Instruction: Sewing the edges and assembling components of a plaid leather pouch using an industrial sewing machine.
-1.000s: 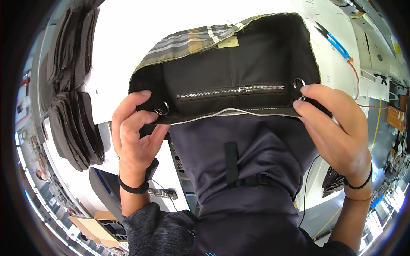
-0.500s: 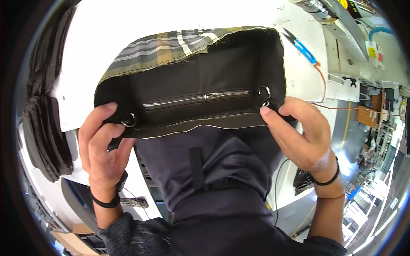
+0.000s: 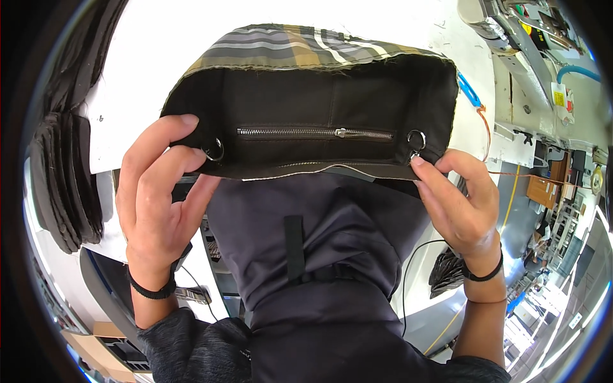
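Observation:
Between my two hands is an unfinished bag [image 3: 281, 96], dark brown with raw, fraying edges and a checked fabric panel [image 3: 268, 48] along its far side. A metal zipper [image 3: 300, 133] runs across the dark panel, its slider right of the middle. My left hand [image 3: 159, 172] grips the left edge, thumb and fingers by a metal ring [image 3: 214, 149]. At the right corner my right hand [image 3: 463, 201] pinches the edge, close to another metal ring [image 3: 416, 139] with a small metal piece below it. The bag's underside is hidden.
Stacked dark pieces [image 3: 67, 185] lie at the left of the white table [image 3: 134, 76]. Blue-handled thread snips [image 3: 469, 89] on an orange cord lie beyond the bag's right corner. Machine parts [image 3: 504, 38] stand at the far right. A cardboard box [image 3: 96, 351] is at lower left.
Both hands have raised the bag slightly away from me and to the right in the picture. It now covers the blades of the snips. The grip looks the same.

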Motion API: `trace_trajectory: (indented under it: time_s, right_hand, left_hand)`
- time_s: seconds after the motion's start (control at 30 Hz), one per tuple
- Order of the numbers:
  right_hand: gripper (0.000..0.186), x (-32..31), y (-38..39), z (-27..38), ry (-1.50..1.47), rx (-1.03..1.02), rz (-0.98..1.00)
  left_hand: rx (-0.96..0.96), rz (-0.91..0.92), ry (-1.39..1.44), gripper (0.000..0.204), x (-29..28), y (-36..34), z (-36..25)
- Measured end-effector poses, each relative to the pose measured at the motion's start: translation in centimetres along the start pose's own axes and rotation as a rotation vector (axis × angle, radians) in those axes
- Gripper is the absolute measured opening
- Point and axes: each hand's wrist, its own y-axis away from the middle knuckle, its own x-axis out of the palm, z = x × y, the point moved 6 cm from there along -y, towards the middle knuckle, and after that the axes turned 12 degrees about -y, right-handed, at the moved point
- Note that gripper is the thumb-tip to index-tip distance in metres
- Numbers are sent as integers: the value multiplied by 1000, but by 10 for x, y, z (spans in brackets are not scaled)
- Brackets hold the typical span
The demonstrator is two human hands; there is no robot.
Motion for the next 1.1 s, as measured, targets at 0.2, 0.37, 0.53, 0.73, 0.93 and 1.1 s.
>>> trace_trajectory:
  time_s: [0.2,0.37,0.53,0.73,0.93,1.1]
  right_hand:
    - [34,7,-7,4,-32,-18,-44]
    - [29,5,-6,8,15,15,-57]
    - [25,-13,5,21,10,138,-128]
    - [31,-8,32,51,-904,156,-395]
    - [12,7,0,161,-1701,-642,205]
    - [29,-8,43,180,-1925,-376,-453]
  left_hand:
    - [13,2,-22,51,5,2,9]
    - [-43,6,40,49,7,-1,12]
    - [-38,12,100,65,1,-5,-2]
    - [-163,-118,-453,45,-44,20,41]
    - [-483,78,-949,50,-192,130,211]
    - [-579,100,-918,44,-163,129,206]
